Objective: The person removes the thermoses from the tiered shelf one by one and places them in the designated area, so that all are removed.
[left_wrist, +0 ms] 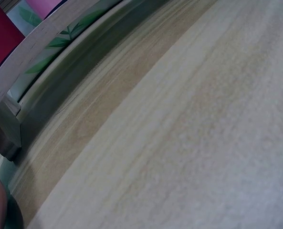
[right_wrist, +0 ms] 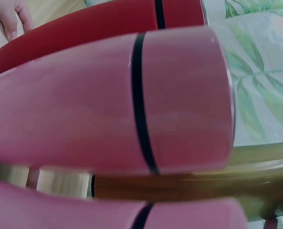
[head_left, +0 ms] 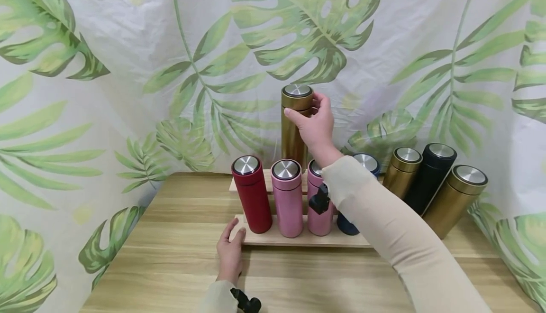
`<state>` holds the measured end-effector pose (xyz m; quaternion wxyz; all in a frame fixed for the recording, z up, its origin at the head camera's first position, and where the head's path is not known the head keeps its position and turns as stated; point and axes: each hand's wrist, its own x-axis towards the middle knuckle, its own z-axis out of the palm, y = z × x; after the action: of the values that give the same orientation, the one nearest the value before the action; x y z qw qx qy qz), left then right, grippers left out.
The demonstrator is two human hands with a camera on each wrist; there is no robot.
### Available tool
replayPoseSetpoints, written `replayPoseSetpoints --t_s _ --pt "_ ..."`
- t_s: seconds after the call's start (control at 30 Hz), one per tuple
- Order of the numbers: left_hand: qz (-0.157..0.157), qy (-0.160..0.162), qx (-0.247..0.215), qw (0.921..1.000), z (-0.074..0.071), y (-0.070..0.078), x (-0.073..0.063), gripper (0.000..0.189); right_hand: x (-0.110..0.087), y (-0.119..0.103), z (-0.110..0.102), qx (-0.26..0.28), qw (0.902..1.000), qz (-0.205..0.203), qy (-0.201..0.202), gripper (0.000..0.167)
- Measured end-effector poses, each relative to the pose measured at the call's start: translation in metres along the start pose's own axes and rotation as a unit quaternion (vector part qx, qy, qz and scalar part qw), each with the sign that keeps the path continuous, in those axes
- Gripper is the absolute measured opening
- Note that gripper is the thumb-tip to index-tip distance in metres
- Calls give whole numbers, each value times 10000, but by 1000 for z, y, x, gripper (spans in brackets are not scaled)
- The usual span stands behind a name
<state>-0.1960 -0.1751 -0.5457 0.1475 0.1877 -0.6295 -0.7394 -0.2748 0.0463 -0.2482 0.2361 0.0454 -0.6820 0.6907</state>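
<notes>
A gold thermos bottle (head_left: 292, 135) with a steel-topped lid stands upright at the back of a two-tier wooden rack (head_left: 273, 241). My right hand (head_left: 319, 125) grips it near the top, thumb in front and fingers behind. In the right wrist view that gold bottle lies behind pink bottles, its base partly hidden. My left hand (head_left: 230, 254) holds the left end of the rack's lower shelf. On this shelf stand a red bottle (head_left: 253, 201), two pink bottles (head_left: 287, 204) and a dark blue bottle (head_left: 347, 225), mostly hidden by my right forearm.
To the right of the rack stand a smaller gold bottle (head_left: 401, 175), a black bottle (head_left: 432, 175) and a larger gold bottle (head_left: 456, 201). A leaf-patterned cloth (head_left: 204, 128) hangs behind the wooden table (head_left: 170, 246).
</notes>
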Motion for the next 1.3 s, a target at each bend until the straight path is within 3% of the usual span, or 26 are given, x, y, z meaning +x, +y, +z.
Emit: replayPoseSetpoints --t_s 0.5,1.3 --pt "-53 8 116 9999 1 1 1 42 15 7 -38 -104 9974 -122 700 65" --pt "-66 -117 99 9999 -2 0 1 43 21 4 -102 -309 9905 9 1342 62"
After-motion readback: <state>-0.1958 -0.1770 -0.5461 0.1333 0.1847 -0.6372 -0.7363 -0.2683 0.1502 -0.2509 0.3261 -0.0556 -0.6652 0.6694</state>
